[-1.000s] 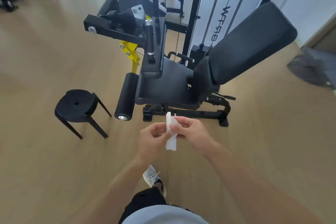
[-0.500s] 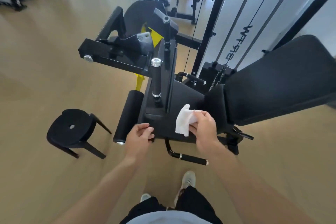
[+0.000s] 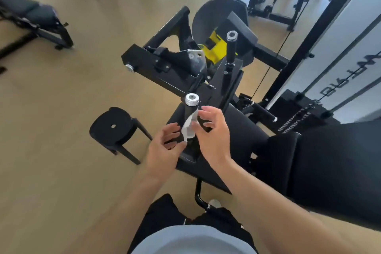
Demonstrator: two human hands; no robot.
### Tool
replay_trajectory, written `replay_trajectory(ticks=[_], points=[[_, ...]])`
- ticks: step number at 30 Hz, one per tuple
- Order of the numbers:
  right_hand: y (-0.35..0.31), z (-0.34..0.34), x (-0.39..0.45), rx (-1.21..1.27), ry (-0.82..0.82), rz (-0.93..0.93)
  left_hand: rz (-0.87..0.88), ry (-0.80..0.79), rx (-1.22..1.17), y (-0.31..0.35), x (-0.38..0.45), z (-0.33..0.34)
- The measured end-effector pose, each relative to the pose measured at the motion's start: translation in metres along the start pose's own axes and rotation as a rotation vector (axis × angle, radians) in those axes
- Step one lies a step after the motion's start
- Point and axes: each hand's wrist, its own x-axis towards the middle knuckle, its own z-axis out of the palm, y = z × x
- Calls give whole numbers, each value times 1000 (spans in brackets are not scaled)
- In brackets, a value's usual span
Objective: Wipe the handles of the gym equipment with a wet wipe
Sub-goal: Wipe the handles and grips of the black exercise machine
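Where the near upright handle (image 3: 191, 109) rises beside the seat pad (image 3: 243, 140), a wet wipe (image 3: 188, 128) is pinched against it by the left hand (image 3: 165, 150) and right hand (image 3: 214, 132).

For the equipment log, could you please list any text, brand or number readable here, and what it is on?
Dark lettering runs along the white upright panel of the cable machine, seen mirrored and tilted; it cannot be read reliably.
Nothing legible shows on the black handle with silver cap, the white wet wipe or the round black stool.
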Motion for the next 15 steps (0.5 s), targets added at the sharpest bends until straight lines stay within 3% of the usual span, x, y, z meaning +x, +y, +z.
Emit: replay_trajectory(ticks=[4, 9, 15], points=[[-1, 3, 10, 62, -135, 125, 8, 169, -28, 6, -4, 11], [-14, 6, 16, 48, -128, 53, 59, 344, -53, 27, 2, 16], [-24, 5, 25, 140, -81, 10, 100, 111, -127, 35, 6, 20]])
